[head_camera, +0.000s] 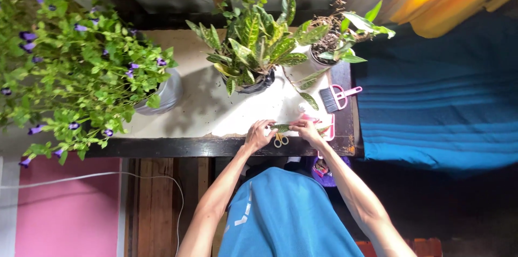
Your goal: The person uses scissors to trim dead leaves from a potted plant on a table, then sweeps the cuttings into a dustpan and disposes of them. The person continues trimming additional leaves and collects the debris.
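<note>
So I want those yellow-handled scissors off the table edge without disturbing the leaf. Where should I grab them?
Take the scissors by their yellow loops, which lie at the table's near edge, between the left hand and right hand. Probably best to come from the person's side, low, since both hands hold the leaf just beyond, over the blade end.

Table (205,111), 3 pots, brush (337,97), scissors (280,140)
</note>
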